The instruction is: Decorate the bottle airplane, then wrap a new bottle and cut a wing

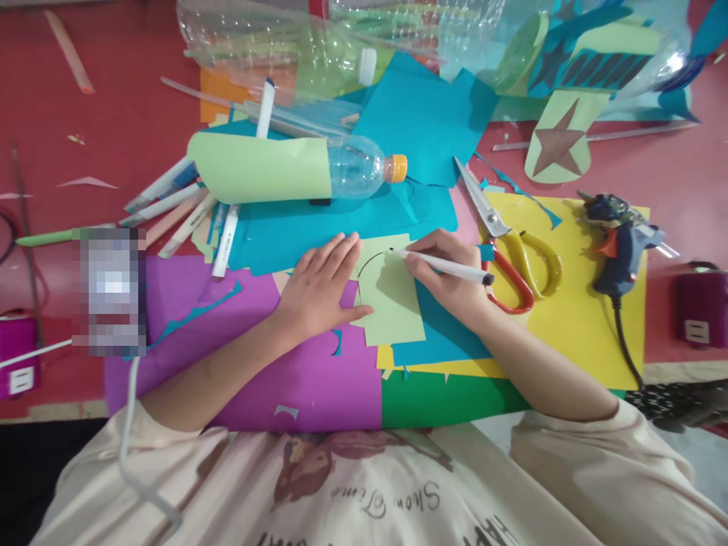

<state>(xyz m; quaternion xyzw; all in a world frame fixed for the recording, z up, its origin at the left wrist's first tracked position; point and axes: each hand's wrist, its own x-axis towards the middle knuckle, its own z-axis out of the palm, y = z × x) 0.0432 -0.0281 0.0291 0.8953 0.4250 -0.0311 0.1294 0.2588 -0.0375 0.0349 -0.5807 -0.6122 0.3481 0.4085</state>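
Note:
A piece of light green paper [392,303] lies in front of me on the coloured sheets. A curved black line runs over its upper left part. My left hand [321,284] rests flat on the paper's left edge, fingers stretched out. Between the fingers of my right hand [449,277] is a white marker [449,265], its tip touching the paper near the top edge at the end of the line. Scissors [500,243] with red and yellow handles lie just right of my right hand. Above the paper, a plastic bottle [356,167] wrapped in green paper lies on its side.
Several markers [187,220] lie around the bottle's left end. A glue gun [617,250] rests on yellow paper [574,326] at the right. A phone-like device [114,292] with a cable sits at the left. Clear plastic bottles [255,38] and a paper-decorated piece with a star [560,144] are at the back.

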